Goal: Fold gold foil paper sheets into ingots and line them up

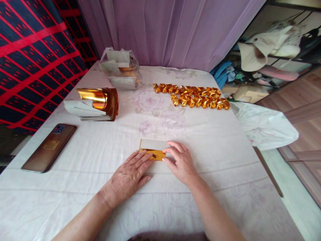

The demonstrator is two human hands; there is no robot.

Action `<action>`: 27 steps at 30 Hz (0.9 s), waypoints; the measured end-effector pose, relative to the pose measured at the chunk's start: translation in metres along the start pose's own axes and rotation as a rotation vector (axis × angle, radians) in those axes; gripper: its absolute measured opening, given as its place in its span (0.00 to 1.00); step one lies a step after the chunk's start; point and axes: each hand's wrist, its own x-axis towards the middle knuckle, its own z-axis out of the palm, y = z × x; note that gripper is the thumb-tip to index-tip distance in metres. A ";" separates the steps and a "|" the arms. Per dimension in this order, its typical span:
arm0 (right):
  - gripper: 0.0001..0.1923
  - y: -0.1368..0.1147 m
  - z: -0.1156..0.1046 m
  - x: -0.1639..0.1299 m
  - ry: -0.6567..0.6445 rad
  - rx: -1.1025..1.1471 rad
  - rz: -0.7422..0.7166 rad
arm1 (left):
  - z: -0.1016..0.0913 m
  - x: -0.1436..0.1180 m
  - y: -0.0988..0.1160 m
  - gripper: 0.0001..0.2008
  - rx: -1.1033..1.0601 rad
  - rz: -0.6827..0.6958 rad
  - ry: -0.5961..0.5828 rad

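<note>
Evidently centred for reach: a foil-backed sheet [153,144] lies on the surface [220,201] straight ahead of me, a gold strip [160,156] along its near side, grey-white beyond. My left fingers [142,160] are nearly straight, slightly spread, tips on the gold; they grip nothing and seem to steady the paper by pressing. My right fingers [175,154] curl around the right end, parted from the thumb; whether they pinch the edge, I cannot tell.

Stack of sheets [96,112] far left, probably set there within an arm's reach. Two rows of folded gold pieces [200,101] far right, likely lined up clear of my forearms. Phone [48,147] near left, lens side up.

Materials: gold faces mirror-bright, reverses matt. Stack's top sheet bows into a half-tube over thin layered edges. Folded pieces knobbly, faceted, crinkled. Clear plastic bag [135,68] crumpled, more sheets inside. Tablecloth [62,197] pale, softly creased, faded mauve flowers.
</note>
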 end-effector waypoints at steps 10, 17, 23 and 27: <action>0.09 0.003 0.002 0.000 0.006 -0.007 -0.016 | -0.003 -0.018 -0.011 0.22 0.046 -0.040 0.057; 0.09 0.004 0.004 -0.001 0.003 -0.012 -0.011 | -0.007 -0.025 -0.016 0.21 0.091 -0.064 0.057; 0.09 0.005 0.004 -0.002 0.006 -0.005 -0.006 | -0.013 -0.027 -0.020 0.20 0.095 -0.091 0.055; 0.09 0.004 0.003 -0.002 0.012 0.004 -0.005 | -0.018 -0.026 -0.021 0.16 0.078 -0.121 0.116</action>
